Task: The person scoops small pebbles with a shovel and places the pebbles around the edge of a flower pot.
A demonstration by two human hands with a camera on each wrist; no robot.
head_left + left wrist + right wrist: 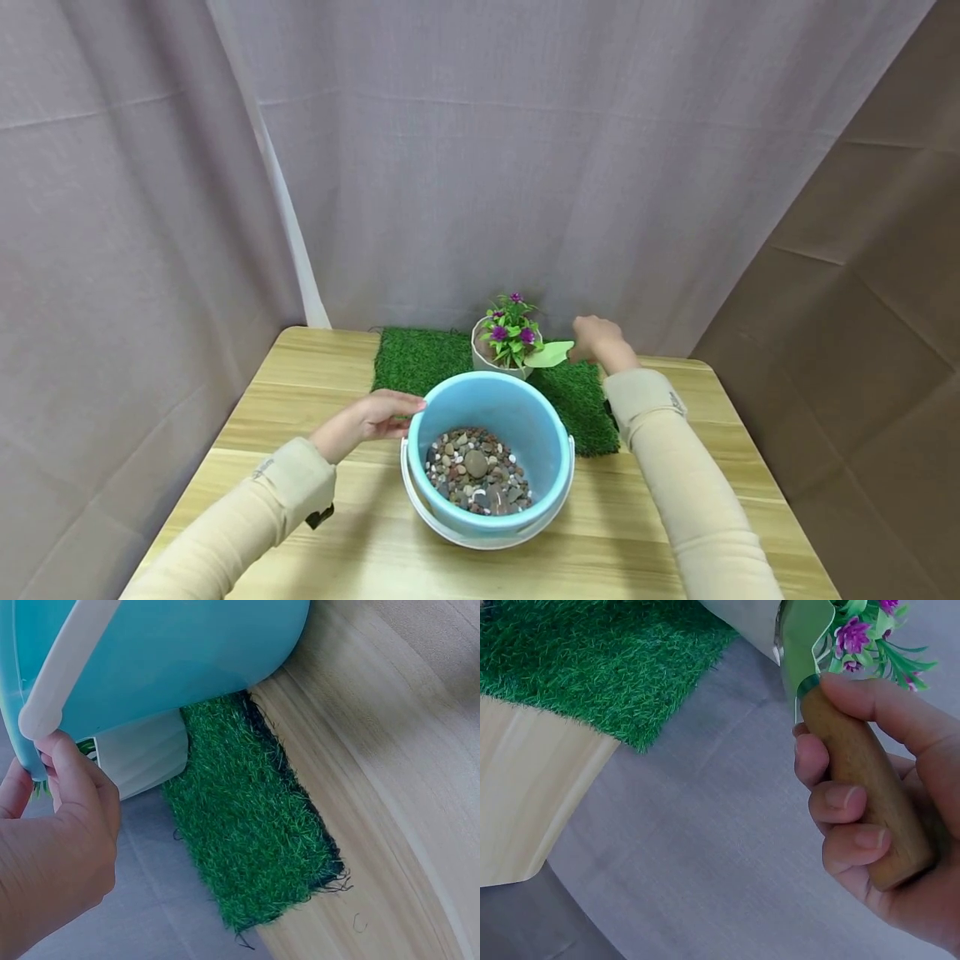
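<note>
A light blue bucket [543, 433] with a white handle [498, 546] stands on the table, with many small pebbles [453, 479] and a few larger stones in its bottom. My left hand [378, 412] pinches the bucket's rim on the left side, thumb and fingers around the edge by the handle's joint in the left wrist view. Beyond the bucket, my right hand [600, 342] grips the wooden handle [866, 780] of a small garden trowel. Its pale green blade [551, 355] is at the rim of a white flowerpot [483, 357] holding a plant with purple flowers [512, 325].
Under the pot lies a green artificial grass mat [420, 358], partly hidden by the bucket. The wooden table [315, 375] ends at grey curtains [487, 167] behind and a brown cloth wall [862, 333] on the right.
</note>
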